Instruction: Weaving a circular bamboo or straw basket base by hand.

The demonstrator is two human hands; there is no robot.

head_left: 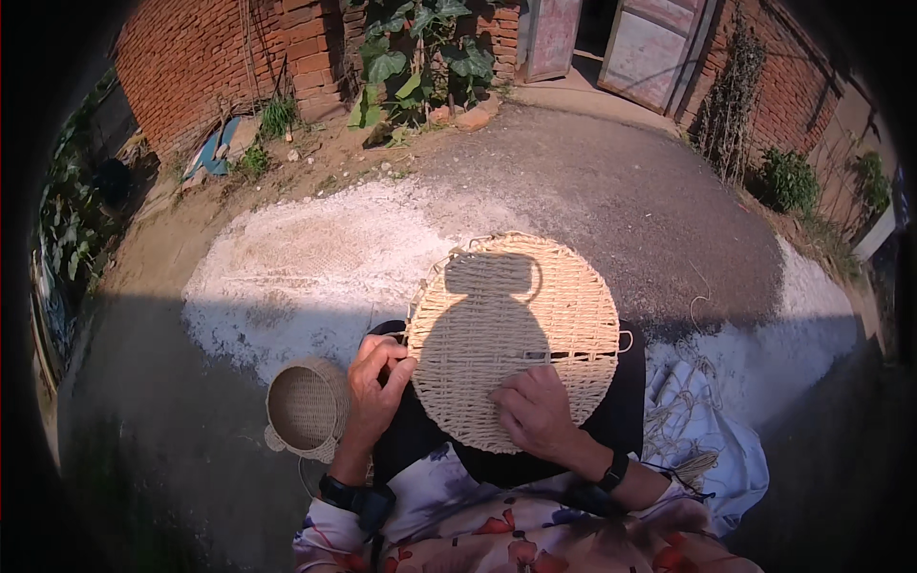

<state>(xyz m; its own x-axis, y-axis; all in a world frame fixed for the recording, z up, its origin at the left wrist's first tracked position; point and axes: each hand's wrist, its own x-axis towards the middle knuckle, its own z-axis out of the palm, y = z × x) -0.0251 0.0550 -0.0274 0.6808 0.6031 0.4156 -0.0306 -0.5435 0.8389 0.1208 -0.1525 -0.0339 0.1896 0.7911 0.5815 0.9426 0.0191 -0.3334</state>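
A round, flat panel woven from straw-coloured cord (583, 296) lies tilted across my lap, with small cord loops sticking out at its rim. My left hand (377, 382) is closed at the panel's left edge, thumb and fingers pinching the rim where a cord end shows. Over the lower middle of the weave rests my right hand (537, 413), its fingers curled down against the surface; what they hold, if anything, is hidden. Just above that hand a narrow dark slit (573, 354) runs through the weave to the right edge. A shadow covers much of the panel.
A small round woven basket (308, 406) lies tipped on the ground to my left. On my right, loose cords (683, 411) lie over a white plastic sheet (731, 454). Farther off are brick walls (210, 72), leafy plants (420, 57) and an open metal door (650, 53).
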